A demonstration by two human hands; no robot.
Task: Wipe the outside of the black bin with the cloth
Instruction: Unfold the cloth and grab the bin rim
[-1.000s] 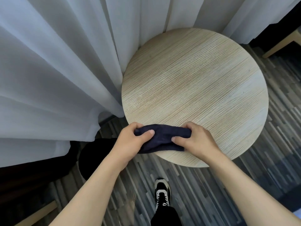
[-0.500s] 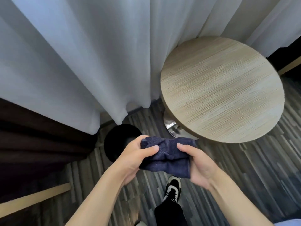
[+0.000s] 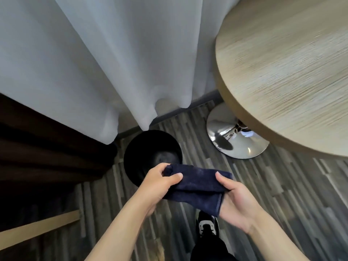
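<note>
Preparatory step: left hand (image 3: 157,182) and right hand (image 3: 238,202), fingers clamped on the folded dark-blue cloth (image 3: 197,187) above the untouched round black bin (image 3: 148,147); next, lowering to its outer wall.

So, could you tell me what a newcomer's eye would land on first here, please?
Probably the dark blue cloth, folded and held between the left hand and right hand at lower centre. Just behind it, the black bin stands on the floor below the white curtain. The round wooden table fills the upper right.
</note>
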